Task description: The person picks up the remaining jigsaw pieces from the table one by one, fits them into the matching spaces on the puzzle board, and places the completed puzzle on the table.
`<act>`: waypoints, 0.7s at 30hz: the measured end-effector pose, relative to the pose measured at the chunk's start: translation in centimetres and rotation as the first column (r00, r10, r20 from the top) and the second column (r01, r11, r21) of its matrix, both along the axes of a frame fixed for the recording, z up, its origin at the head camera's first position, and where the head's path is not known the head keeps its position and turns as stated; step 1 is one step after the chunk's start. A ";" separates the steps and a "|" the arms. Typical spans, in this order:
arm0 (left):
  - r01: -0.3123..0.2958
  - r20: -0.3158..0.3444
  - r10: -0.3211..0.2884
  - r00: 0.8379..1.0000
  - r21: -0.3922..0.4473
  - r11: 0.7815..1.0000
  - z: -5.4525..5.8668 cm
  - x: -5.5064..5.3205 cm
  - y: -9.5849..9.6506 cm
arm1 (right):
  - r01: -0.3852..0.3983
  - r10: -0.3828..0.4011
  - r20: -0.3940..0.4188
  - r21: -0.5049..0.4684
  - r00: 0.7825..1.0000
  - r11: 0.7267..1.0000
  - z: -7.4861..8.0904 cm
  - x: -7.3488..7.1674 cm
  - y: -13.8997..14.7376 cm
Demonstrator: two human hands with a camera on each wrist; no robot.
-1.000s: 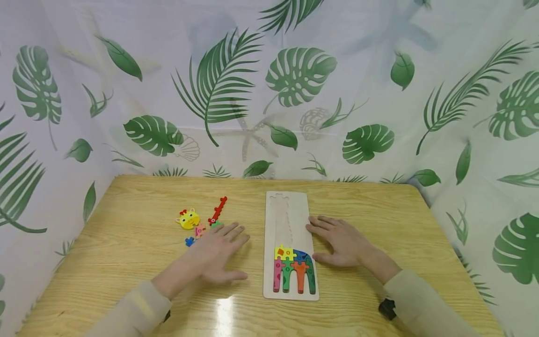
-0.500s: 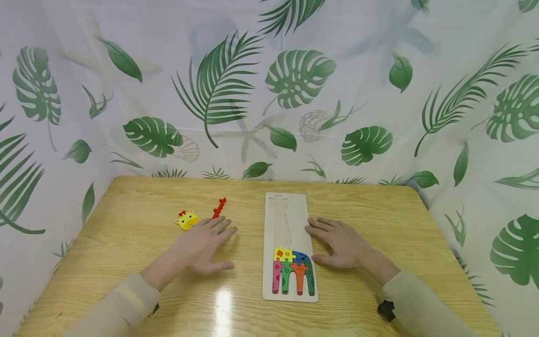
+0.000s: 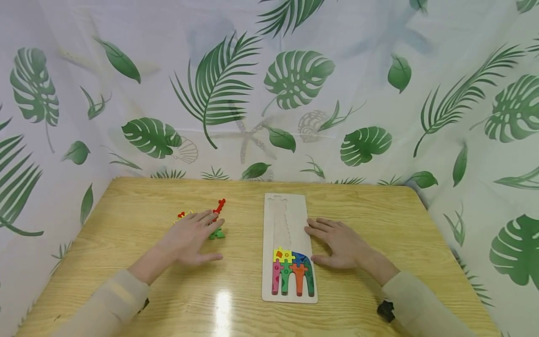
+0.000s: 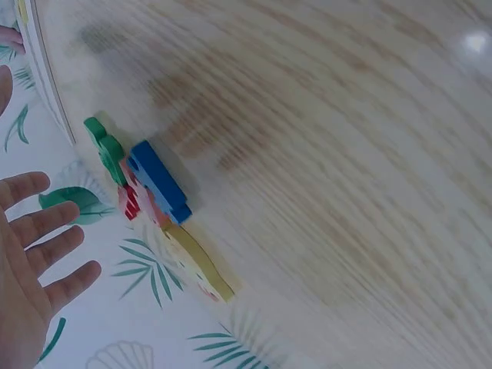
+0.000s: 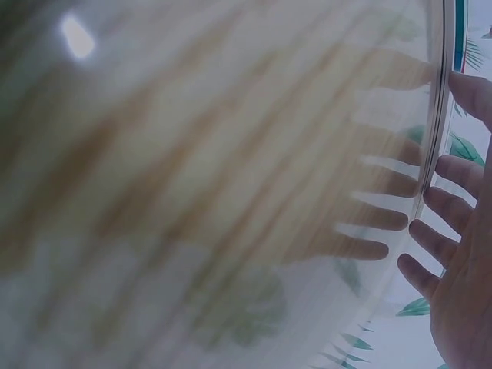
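With fingers spread, my left hand [image 3: 189, 241] hovers over the loose puzzle pieces on the left and holds nothing. Past its fingertips show a red piece [image 3: 221, 205] and a green piece [image 3: 217, 235]; the hand mostly covers the yellow giraffe-head piece [image 3: 182, 216]. From the left wrist view, a blue piece [image 4: 160, 182] and a pink piece [image 4: 143, 192] lie in the same cluster, below the hand. My right hand [image 3: 343, 245] rests at the right edge of the pale puzzle board [image 3: 299, 215], straight fingertips against it. Several coloured body and leg pieces sit in the board's lower part.
The board's upper recess, a long neck shape, shows bare wood. Underneath everything is a wooden table [image 3: 244, 281] with a glossy light reflection near the front. A leaf-printed cloth [image 3: 236, 93] hangs behind and along both sides.
My left hand has moved left and slightly away from me over the loose pieces, covering the giraffe head and uncovering the green piece. The right hand stays at the board's edge.
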State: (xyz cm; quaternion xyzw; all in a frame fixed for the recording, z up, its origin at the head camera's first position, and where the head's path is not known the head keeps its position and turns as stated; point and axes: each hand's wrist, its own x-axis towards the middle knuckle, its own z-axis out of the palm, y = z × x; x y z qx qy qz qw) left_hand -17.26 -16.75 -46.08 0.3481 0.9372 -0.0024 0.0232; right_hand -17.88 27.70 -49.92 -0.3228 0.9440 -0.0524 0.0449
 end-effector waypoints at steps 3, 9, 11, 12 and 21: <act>-0.021 -0.011 0.021 1.000 0.005 1.000 0.0 -0.2 -0.5 | 0.004 -0.004 0.002 -0.005 1.000 1.000 0.1 0.1 0.0; -0.042 -0.045 0.042 0.998 -0.010 0.999 -0.1 -0.4 -1.5 | 0.012 -0.012 0.016 0.002 1.000 1.000 0.2 0.1 -0.1; -0.048 -0.060 0.047 0.997 -0.017 0.999 -0.1 -0.5 -1.8 | 0.013 -0.013 0.020 0.003 1.000 1.000 0.1 0.1 -0.1; -0.053 -0.068 0.051 0.996 -0.021 0.998 -0.1 -0.6 -2.0 | 0.014 -0.014 0.020 0.003 1.000 1.000 0.1 0.1 -0.1; -0.118 -0.107 0.112 0.988 -0.050 0.992 0.0 -1.4 -3.3 | 0.012 -0.012 0.016 -0.004 1.000 1.000 0.1 0.1 -0.1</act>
